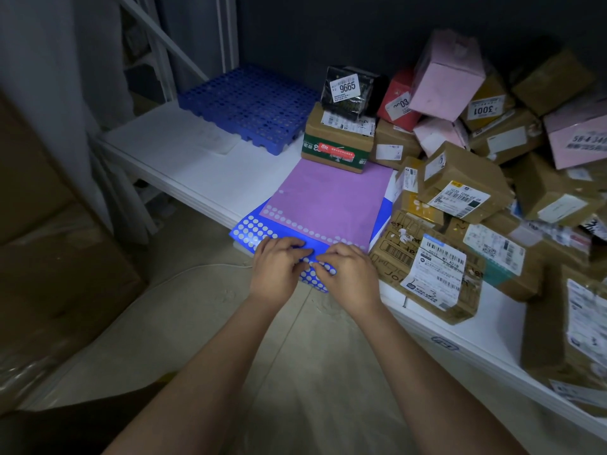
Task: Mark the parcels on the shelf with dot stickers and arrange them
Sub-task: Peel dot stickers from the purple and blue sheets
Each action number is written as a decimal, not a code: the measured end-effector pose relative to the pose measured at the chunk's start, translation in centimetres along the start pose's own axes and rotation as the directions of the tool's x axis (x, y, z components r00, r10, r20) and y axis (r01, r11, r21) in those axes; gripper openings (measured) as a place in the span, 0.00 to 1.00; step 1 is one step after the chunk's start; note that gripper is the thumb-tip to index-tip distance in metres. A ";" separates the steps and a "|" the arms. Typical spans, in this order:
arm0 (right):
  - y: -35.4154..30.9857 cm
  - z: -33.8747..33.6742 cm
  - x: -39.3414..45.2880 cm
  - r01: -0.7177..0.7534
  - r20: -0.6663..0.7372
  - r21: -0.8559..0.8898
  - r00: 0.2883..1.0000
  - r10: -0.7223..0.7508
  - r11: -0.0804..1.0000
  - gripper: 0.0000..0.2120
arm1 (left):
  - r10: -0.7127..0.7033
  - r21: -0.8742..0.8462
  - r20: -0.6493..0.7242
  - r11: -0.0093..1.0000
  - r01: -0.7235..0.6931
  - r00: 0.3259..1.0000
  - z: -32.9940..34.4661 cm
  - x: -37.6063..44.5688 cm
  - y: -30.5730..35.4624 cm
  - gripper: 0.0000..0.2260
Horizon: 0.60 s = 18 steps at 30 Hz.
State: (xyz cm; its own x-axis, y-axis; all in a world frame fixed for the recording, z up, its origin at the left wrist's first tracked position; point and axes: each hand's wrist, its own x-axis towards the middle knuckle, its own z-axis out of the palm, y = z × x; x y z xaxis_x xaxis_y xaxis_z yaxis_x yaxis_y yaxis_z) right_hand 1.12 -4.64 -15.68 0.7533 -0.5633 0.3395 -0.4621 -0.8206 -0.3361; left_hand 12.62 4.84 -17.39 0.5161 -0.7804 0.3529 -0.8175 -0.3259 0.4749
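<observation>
Fingers of both hands are curled down onto the blue dot-sticker sheet (253, 229) at its near edge, which overhangs the shelf (210, 178) front. Left hand (276, 267) presses w/ bent fingers on the sheet's near-left part; right hand (349, 272) sits just beside it, fingertips pinching at the sheet's edge, maybe at one dot, too small to tell. Hands nearly touching. A purple sheet (328, 198) lies on top of the blue one, most dots gone, only rows left along its near and left edges. Behind it, touching its far edge, a brown-and-green box (335, 149) w/ a black parcel marked 9665 (349, 90) on top. To the right a loose pile of parcels (466, 178): brown cartons, pink boxes, a red one, labels facing various ways. Far left on the shelf, a blue perforated pallet (249, 106).
</observation>
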 end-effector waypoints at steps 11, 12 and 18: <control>0.0 0.2 0.1 0.057 -0.017 -0.124 0.998 -0.059 0.991 0.07 | -0.013 -0.026 0.011 1.000 0.014 1.000 0.1 0.1 -0.2 0.10; 0.1 0.3 0.1 0.067 -0.008 -0.142 0.998 -0.069 0.988 0.09 | -0.012 -0.024 0.006 1.000 0.012 1.000 0.1 0.1 -0.2 0.10; 0.2 0.3 0.5 0.131 0.055 -0.216 0.991 -0.121 0.968 0.14 | -0.004 -0.026 0.029 1.000 0.005 1.000 0.3 0.4 -0.5 0.09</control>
State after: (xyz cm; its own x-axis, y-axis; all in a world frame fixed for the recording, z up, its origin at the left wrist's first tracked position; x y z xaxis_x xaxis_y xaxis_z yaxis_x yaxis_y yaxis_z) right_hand 1.60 -5.04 -15.85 0.8285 -0.4533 0.3289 -0.4500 -0.8884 -0.0908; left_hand 13.17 4.56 -17.79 0.5118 -0.7944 0.3273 -0.8079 -0.3154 0.4978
